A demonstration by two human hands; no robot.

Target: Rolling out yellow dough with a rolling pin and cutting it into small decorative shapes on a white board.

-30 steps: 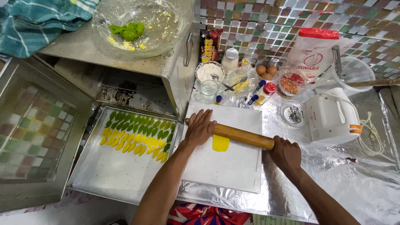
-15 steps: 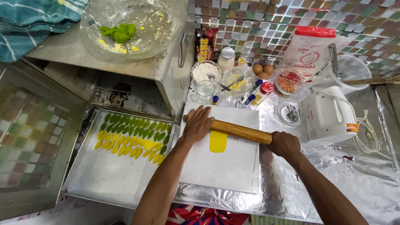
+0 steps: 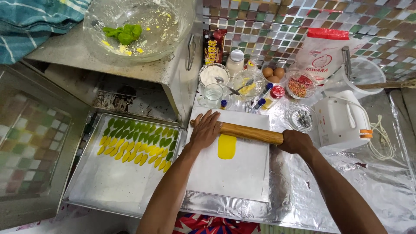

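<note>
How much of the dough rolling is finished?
Done: rows of green and yellow leaf-shaped pieces fill the top of the baking tray. In hand: the left hand and right hand press the rolling pin beside a flattened yellow piece. Left: green dough waits in the glass bowl.

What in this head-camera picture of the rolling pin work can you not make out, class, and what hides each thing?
- Head view: the right end of the rolling pin is hidden inside the right hand.
- The left hand covers its left end, so the grip there is unclear.
- Contents of the small dishes behind the white board: too small to tell.
- The baking tray of green and yellow pieces: its upper edge lies in shadow.
</note>
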